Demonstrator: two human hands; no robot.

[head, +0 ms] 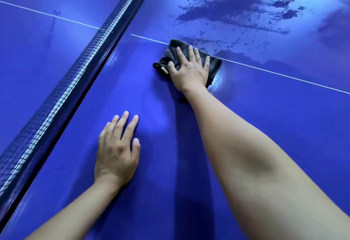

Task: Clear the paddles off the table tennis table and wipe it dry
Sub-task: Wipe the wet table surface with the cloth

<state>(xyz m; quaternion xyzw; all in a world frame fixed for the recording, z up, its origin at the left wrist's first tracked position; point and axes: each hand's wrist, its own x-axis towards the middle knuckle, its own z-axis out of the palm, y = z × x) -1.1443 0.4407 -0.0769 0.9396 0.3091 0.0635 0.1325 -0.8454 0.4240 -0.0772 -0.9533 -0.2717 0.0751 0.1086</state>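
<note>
The blue table tennis table [274, 126] fills the view. My right hand [189, 69] presses flat, fingers spread, on a dark folded cloth [215, 63] that lies over the white centre line [284, 74]. My left hand [118, 148] rests flat on the bare table surface nearer to me, fingers straight, holding nothing. Beyond the cloth, dark wet patches and droplets [236, 16] cover the far part of the table. No paddles are in view.
The black net [75, 76] runs diagonally from the lower left to the top middle, left of both hands. The other half of the table [37, 50] lies beyond it.
</note>
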